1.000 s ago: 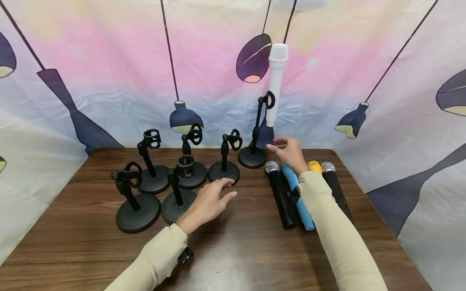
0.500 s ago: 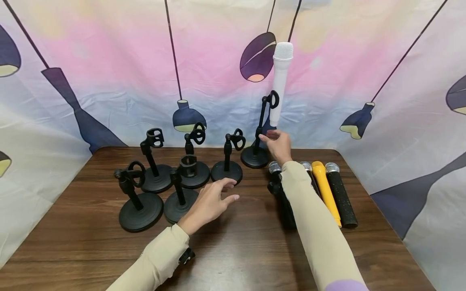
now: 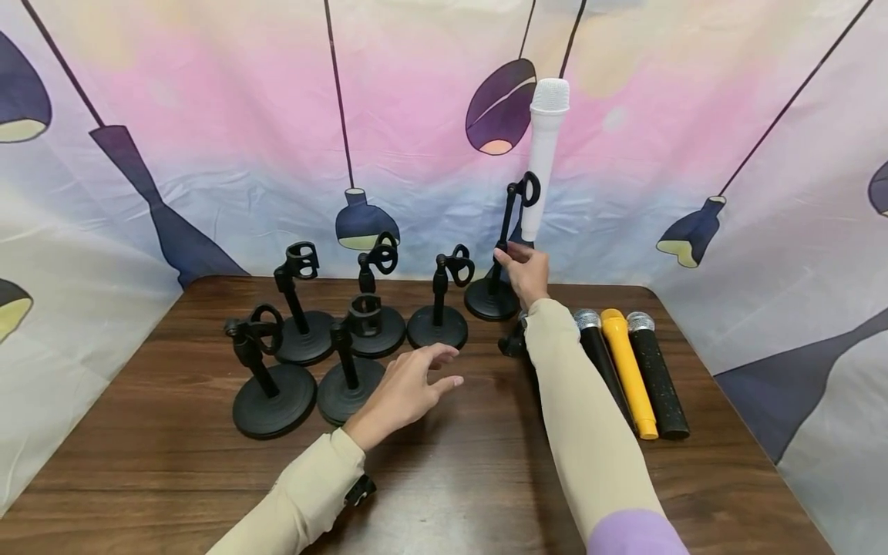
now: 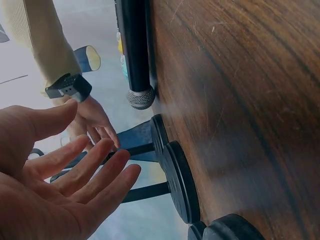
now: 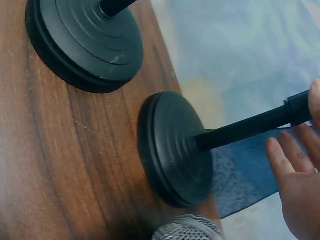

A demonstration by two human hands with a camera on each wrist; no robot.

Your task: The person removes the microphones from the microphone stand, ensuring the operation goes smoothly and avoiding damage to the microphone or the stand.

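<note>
My right hand (image 3: 529,274) pinches the upright of the tall black microphone stand (image 3: 491,302) at the back of the table. In the right wrist view its thumb and fingers meet the collar (image 5: 299,107) on the pole. A white microphone (image 3: 545,154) sits tilted, head up, in that stand's clip. My left hand (image 3: 402,393) hovers above the table, holding nothing, its fingers loosely spread. Beside it stands a short black microphone stand (image 3: 349,389) with an upturned clip.
Several other black stands (image 3: 274,401) are grouped on the left. On the right lie a black microphone (image 3: 602,366), a yellow microphone (image 3: 630,378) and a speckled black microphone (image 3: 659,378); my right forearm hides others. A patterned cloth (image 3: 430,162) hangs behind the table (image 3: 444,486).
My right hand has moved left and slightly down, from beside the white microphone's lower end onto the stand's pole. The left hand holds its pose, and the head view has shifted slightly.
</note>
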